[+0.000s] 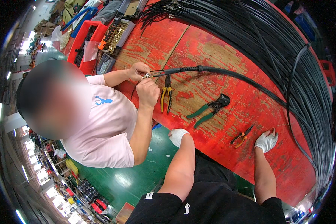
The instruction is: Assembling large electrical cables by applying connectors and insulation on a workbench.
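Note:
My left hand [179,136], in a white glove, is held at the table's near edge with its fingers curled in; nothing shows in it. My right hand [266,141], also white-gloved with bare fingertips, rests on the red tabletop with its fingers apart and empty. Just left of it lie small pliers [242,136] with orange and black handles. Farther left is a green-handled cable cutter [211,111]. Another person's hands [147,89] work on the metal end fitting [146,75] of a thick black cable [231,72]. Yellow-and-black pliers [167,96] lie beside those hands.
A large bundle of black cables [272,48] runs along the table's far and right sides. At the far left stand a red bin [86,44] and a tray of brass-coloured parts [117,37]. The co-worker in a pale shirt [104,123] stands close on my left.

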Motion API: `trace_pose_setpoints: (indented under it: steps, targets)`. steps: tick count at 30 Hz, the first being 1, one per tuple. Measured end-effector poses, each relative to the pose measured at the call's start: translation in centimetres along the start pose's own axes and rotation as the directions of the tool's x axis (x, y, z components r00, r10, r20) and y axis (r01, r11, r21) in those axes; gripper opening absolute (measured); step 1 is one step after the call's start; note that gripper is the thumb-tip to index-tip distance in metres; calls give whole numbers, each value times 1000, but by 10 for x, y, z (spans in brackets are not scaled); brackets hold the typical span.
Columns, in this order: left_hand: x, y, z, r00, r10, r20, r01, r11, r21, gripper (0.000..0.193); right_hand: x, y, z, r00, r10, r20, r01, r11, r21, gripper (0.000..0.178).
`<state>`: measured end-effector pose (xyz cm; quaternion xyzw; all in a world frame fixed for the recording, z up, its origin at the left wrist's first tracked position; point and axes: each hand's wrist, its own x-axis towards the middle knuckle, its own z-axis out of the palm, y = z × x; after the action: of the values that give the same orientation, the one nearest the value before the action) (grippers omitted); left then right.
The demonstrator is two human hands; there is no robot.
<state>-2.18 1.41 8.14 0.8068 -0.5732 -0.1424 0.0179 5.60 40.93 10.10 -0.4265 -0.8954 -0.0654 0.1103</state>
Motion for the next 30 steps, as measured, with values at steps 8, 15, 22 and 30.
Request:
trace_pose_setpoints:
  steps: [8, 15, 22, 30]
  targets:
    - [2, -3, 4, 1000, 12, 4, -12, 999, 34, 51, -1, 4, 2, 1000, -6, -13, 6, 1000, -11, 42]
    - [8, -7, 12, 999, 33, 10, -33, 999, 7, 51, 0, -4, -5, 1000, 7, 6, -6, 1000, -13, 42]
    - [13, -9, 16, 1000, -24, -19, 24, 1000, 7, 50, 0, -1, -3, 999, -19, -32, 19, 1000, 15, 41]
    - [11, -9, 15, 999, 23, -42, -21, 998, 51, 51, 0, 1, 0, 999, -26, -37, 26, 999, 18, 41]
